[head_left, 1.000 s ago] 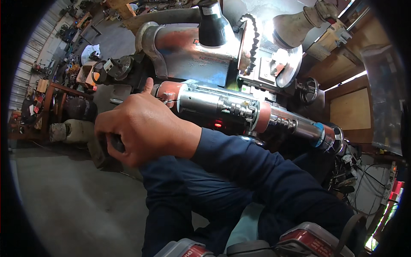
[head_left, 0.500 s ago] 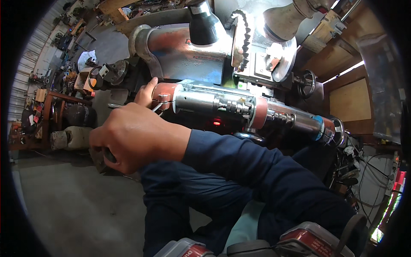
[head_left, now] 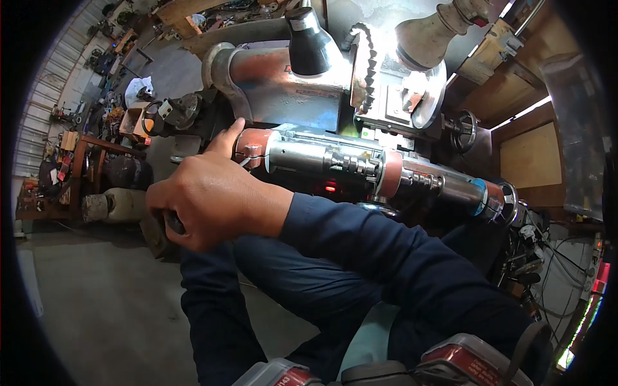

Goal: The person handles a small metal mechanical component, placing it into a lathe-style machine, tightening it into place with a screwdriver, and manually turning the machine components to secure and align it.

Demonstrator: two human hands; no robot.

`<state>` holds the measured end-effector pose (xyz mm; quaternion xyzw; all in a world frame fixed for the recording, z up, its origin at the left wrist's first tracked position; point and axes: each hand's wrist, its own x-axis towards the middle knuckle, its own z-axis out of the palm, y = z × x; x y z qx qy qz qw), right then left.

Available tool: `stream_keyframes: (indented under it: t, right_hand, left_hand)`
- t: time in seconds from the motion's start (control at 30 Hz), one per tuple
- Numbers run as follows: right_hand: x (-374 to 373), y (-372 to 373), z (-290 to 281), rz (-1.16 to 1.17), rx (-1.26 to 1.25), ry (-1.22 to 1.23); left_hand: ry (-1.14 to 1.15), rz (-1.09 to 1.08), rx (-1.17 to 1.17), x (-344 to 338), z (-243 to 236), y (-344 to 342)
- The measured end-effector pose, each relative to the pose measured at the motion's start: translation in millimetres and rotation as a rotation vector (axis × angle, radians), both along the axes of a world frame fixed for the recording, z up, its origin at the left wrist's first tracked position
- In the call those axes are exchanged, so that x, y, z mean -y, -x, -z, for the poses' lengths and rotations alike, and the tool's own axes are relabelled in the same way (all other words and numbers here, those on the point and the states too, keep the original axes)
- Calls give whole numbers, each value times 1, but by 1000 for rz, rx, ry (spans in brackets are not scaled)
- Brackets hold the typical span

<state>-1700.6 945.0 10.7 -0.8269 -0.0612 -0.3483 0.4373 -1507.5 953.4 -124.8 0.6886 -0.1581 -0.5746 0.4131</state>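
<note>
My right hand [head_left: 209, 199] is closed around a tool whose dark handle end [head_left: 174, 223] shows in the fist. A thin metal shank [head_left: 245, 161] shows beside the split of a reddish-brown clamp collar [head_left: 252, 143]. The collar sits on the left end of a long shiny metal cylinder [head_left: 299, 156]. Behind my right hand, my left hand [head_left: 229, 138] shows only a finger, stretched along the collar's end; the rest is hidden. A second reddish collar [head_left: 390, 174] rings the cylinder's middle. Farther right, the cylinder has a blue band [head_left: 479, 196] and a handwheel [head_left: 509, 201].
Behind the cylinder stands a worn grey-and-red machine housing [head_left: 283, 83] with a black lamp [head_left: 309, 45]. A toothed chain or belt [head_left: 369, 67] and a grinding wheel [head_left: 432, 96] are to its right. A pale gas cylinder [head_left: 114, 206] lies at left. Cables [head_left: 559, 257] hang at right.
The view has shifted slightly, and my right hand sits nearer the collar's end, covering more of my left hand. My left sleeve has swung outward to the left.
</note>
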Motion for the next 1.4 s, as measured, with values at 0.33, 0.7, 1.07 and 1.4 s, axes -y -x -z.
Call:
stream_keyframes:
  t: [0.33,0.7,1.07,1.4]
  right_hand:
    - [10,2,4,0,-12,-22]
    - [16,-7,15,-101,133,-89]
    - [1,-11,18,4,242,-107]
    - [0,-10,13,-11,141,-56]
  left_hand:
    - [274,18,144,-8,20,0]
    - [979,-61,-144,31,43,-37]
    - [778,145,-231,26,56,-12]
    - [799,72,-293,23,54,3]
